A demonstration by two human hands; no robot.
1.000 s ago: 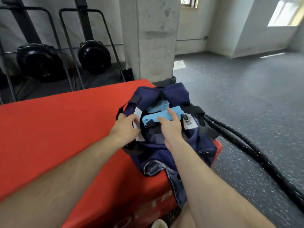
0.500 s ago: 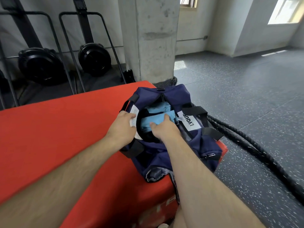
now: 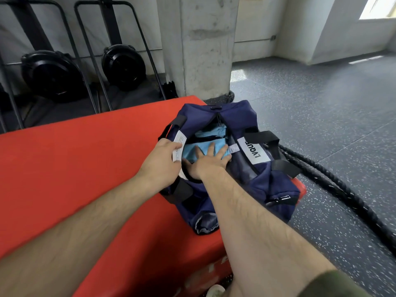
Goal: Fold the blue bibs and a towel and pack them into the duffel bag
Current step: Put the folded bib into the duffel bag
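Your left hand (image 3: 159, 159) grips the duffel bag (image 3: 240, 174) rim, holding it agape; your right hand (image 3: 209, 161) presses flat, fingers straight, on the folded blue bibs (image 3: 211, 142) inside (towel unseen). Let the rim go and the opening may collapse, rumpling the folds.

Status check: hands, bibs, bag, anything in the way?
Left hand grips duffel bag rim, holding it open. Right hand flat, pressing folded blue bibs inside. Nothing blocks the opening.

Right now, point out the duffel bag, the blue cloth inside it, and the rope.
duffel bag (image 3: 276, 189): head view, navy side panel.
blue cloth (image 3: 189, 151): head view, folded top.
rope (image 3: 334, 181): head view, strand on floor.
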